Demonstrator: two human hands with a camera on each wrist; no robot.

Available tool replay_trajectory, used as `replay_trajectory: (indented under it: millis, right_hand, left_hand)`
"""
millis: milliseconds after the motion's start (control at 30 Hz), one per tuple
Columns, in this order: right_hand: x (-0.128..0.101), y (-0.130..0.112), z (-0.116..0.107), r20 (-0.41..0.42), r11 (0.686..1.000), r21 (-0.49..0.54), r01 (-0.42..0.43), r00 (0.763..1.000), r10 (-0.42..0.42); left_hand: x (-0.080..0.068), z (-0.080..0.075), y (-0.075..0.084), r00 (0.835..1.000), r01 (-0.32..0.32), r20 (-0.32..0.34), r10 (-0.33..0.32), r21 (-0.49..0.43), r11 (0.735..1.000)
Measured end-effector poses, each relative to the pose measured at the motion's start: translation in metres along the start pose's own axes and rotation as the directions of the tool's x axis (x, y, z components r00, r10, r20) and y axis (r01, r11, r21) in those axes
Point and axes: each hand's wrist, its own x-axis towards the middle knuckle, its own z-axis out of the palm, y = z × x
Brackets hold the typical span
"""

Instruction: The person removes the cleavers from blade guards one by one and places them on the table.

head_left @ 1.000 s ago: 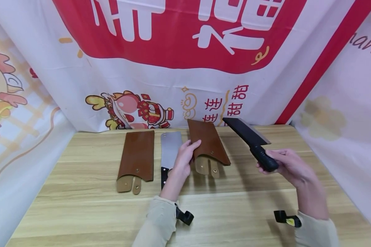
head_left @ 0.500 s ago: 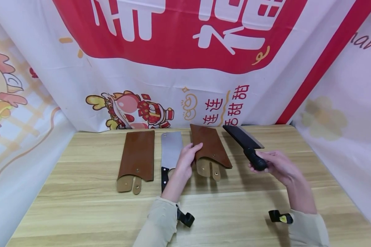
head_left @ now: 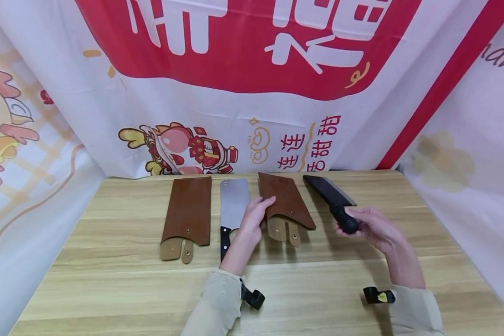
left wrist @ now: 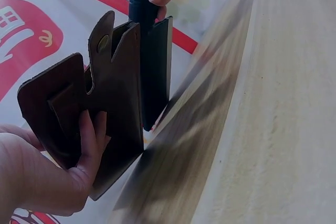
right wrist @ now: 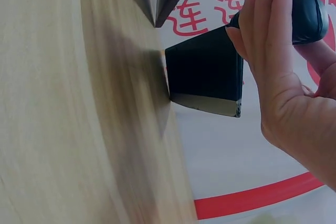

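Note:
My left hand (head_left: 250,219) holds the left edge of a brown leather knife sheath (head_left: 288,198), thumb on top. The sheath is raised at its near end, with its flap and snap strap towards me. To its right, my right hand (head_left: 375,227) grips the black handle of a cleaver (head_left: 324,189) with a dark blade and a pale edge strip. In the right wrist view the far end of the blade (right wrist: 205,69) is at or close to the tabletop. Sheath and cleaver are apart. In the left wrist view, left-hand fingers (left wrist: 92,140) lie against the sheath's underside.
A steel cleaver (head_left: 234,200) lies beside my left forearm, which hides part of its black handle. Farther left, a second brown sheath (head_left: 188,210) lies flat on the wooden table (head_left: 122,280). A printed cloth (head_left: 243,126) hangs along the back edge.
The right hand has lowered the black cleaver towards the table and moved it slightly left. The left hand has lowered its sheath a little.

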Motion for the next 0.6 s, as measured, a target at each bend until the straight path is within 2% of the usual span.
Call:
replay_trajectory:
  millis: [233, 467, 600]
  right_hand:
    - [0.003, 0.005, -0.003, -0.021, 0.999, 0.012, -0.051, 0.998, 0.051]
    - [0.008, 0.013, -0.011, 0.053, 0.991, 0.106, -0.082, 0.996, 0.077]
    - [0.009, 0.016, -0.014, 0.087, 0.989, 0.122, -0.083, 0.994, 0.072]
  left_hand:
    - [0.000, 0.000, -0.002, 1.000, 0.013, 0.000, -0.013, 0.004, 1.000]
    - [0.000, -0.001, -0.005, 1.000, 0.022, 0.002, -0.022, 0.017, 1.000]
    - [0.001, 0.000, -0.006, 1.000, 0.029, 0.006, -0.029, 0.029, 0.999]
